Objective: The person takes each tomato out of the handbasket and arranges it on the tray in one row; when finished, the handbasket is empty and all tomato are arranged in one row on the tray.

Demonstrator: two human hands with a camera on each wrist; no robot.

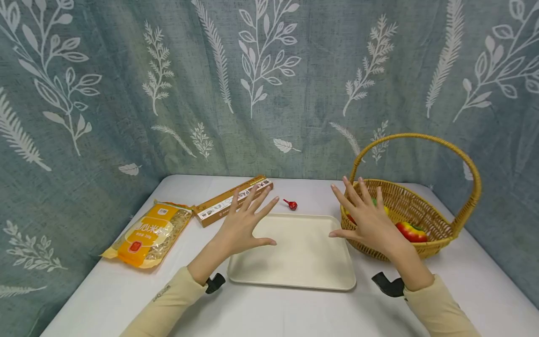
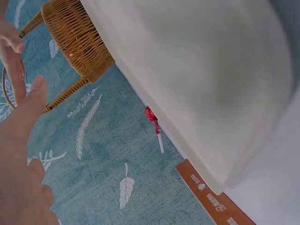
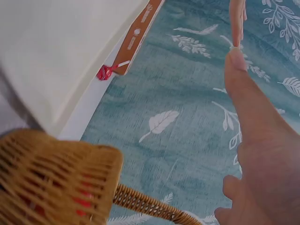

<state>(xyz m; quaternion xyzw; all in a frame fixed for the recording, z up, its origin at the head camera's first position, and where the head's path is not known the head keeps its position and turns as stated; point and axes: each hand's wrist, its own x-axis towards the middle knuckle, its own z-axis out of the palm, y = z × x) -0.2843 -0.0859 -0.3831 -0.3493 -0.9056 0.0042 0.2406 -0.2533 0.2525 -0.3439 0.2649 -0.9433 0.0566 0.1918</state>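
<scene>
Both hands hover above the table with fingers spread and nothing in them. My left hand (image 1: 244,229) is over the left side of a cream rectangular tray (image 1: 294,252), and a long brown box (image 1: 233,200) lies just behind its fingertips. Near the left rim of a wicker basket (image 1: 438,224) hangs my right hand (image 1: 368,220), hiding part of the basket. A red-and-yellow fruit or pepper (image 1: 411,232) lies inside; other colourful pieces there are mostly covered by the hand. Behind the tray rests a red-wrapped lollipop (image 1: 291,204), its white stick visible in the left wrist view.
An orange and clear bag of dry food (image 1: 151,231) lies at the table's left. The basket's tall arched handle (image 1: 421,135) rises at the right. A patterned blue-green curtain (image 1: 311,93) hangs behind the white table (image 1: 269,313).
</scene>
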